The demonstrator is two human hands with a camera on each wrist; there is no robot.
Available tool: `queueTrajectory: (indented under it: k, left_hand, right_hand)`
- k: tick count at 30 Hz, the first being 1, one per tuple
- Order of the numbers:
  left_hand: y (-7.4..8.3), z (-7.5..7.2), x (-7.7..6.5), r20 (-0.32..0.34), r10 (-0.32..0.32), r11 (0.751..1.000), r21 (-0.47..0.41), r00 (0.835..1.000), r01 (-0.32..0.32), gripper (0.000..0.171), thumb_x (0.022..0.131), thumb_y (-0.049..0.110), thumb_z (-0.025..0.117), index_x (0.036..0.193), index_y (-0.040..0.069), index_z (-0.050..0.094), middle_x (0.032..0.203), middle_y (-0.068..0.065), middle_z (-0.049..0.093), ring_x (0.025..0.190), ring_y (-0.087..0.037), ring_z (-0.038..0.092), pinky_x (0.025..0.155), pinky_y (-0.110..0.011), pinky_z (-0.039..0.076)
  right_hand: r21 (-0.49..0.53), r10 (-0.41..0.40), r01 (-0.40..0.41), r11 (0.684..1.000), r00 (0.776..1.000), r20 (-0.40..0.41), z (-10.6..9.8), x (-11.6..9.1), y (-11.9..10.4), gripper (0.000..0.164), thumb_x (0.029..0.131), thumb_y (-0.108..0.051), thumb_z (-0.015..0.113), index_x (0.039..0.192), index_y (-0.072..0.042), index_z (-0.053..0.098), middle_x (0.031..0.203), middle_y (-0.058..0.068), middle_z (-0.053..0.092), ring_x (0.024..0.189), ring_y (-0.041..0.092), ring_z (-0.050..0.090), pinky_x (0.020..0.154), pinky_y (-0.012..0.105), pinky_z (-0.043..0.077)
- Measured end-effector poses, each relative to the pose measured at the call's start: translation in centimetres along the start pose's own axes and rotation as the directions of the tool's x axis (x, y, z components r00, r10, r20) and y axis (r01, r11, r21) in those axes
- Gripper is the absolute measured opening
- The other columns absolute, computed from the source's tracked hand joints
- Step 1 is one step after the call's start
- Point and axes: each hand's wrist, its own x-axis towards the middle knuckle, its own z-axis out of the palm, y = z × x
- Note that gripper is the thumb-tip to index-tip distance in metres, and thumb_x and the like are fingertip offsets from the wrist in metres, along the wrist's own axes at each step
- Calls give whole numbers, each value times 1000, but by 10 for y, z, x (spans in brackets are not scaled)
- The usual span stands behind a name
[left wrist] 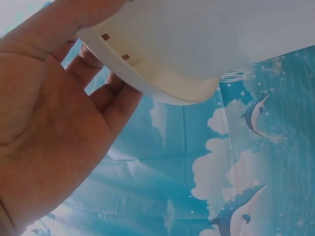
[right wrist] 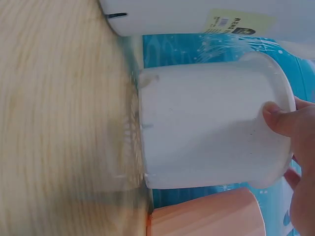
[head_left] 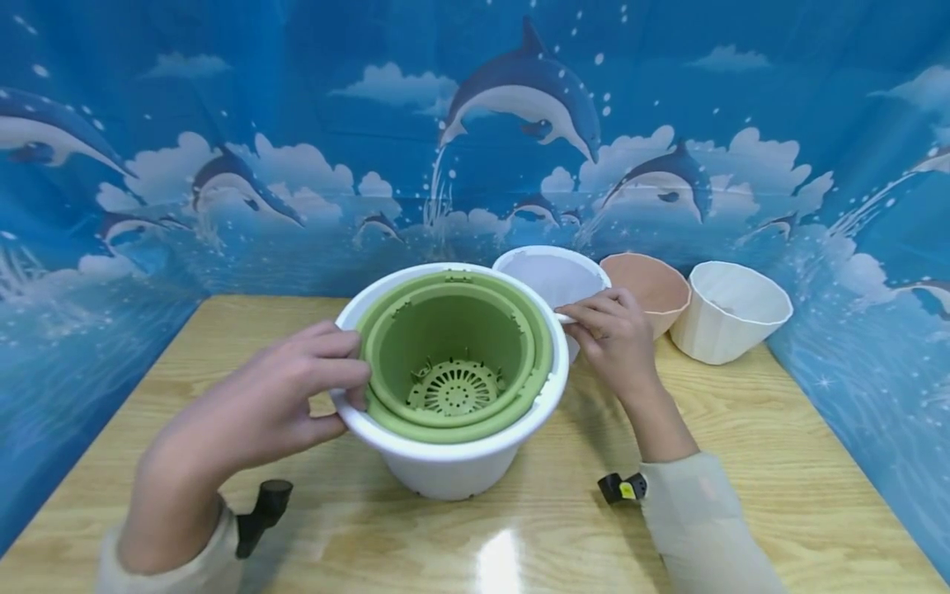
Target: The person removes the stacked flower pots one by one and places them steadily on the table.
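A large white flowerpot (head_left: 453,470) stands on the table with green slotted pots (head_left: 460,322) nested inside it. My left hand (head_left: 275,388) holds its left rim, fingers over the edge and thumb beneath. Seen from below in the left wrist view, the white rim (left wrist: 162,93) lies between thumb and fingers. Behind and to the right is a smaller white flowerpot (head_left: 552,276). My right hand (head_left: 619,338) pinches that pot's near right rim. In the right wrist view the thumb (right wrist: 278,118) presses the outer wall just below the rim, and the other fingers are mostly hidden behind it.
A terracotta-coloured pot (head_left: 649,285) and a faceted cream pot (head_left: 731,322) stand in a row at the back right. The wood-grain table (head_left: 779,495) meets a blue dolphin-print curtain (head_left: 326,165) at the back and sides. Black camera mounts (head_left: 263,511) sit at both wrists.
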Motion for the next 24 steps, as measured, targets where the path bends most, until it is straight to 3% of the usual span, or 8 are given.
queueTrajectory:
  k: [9, 13, 17, 24]
  left_hand:
    - [0, 0, 0, 3, 0, 1000, -1, 1000, 0, 40, 65, 7, 89, 77, 31, 60, 87, 19, 51, 89, -3, 48, 74, -26, 52]
    - [0, 0, 0, 14, -7, 1000, -2, 1000, 7, 39, 66, 9, 90, 78, 32, 60, 88, 19, 51, 90, -3, 48, 75, -27, 53]
    - [0, -1, 0, 20, -12, 1000, -1, 1000, 12, 39, 66, 10, 91, 78, 32, 61, 88, 19, 51, 90, -3, 48, 75, -27, 53]
    - [0, 0, 1, 15, -16, 1000, 5, 1000, 16, 38, 66, 10, 90, 79, 30, 62, 89, 19, 52, 92, -4, 49, 76, -28, 53]
  right_hand:
    - [-35, 108, -105, 994, 989, 97, -1, -2, -2, 25, 74, -4, 86, 97, -8, 76, 92, 8, 75, 89, 29, 57, 75, 41, 45]
    - [-39, 171, -168, 985, 982, 81, -1, -1, -2, 25, 72, -2, 87, 89, -7, 69, 91, 10, 66, 89, 31, 54, 81, 43, 42]
    - [-52, 153, -151, 987, 987, 44, -1, 0, -2, 22, 72, -3, 88, 81, -7, 68, 87, 10, 63, 86, 30, 53, 79, 44, 41]
    - [-82, 130, -124, 989, 989, 69, -3, 2, -5, 19, 75, -7, 86, 87, -8, 72, 91, 9, 71, 88, 31, 57, 78, 43, 44]
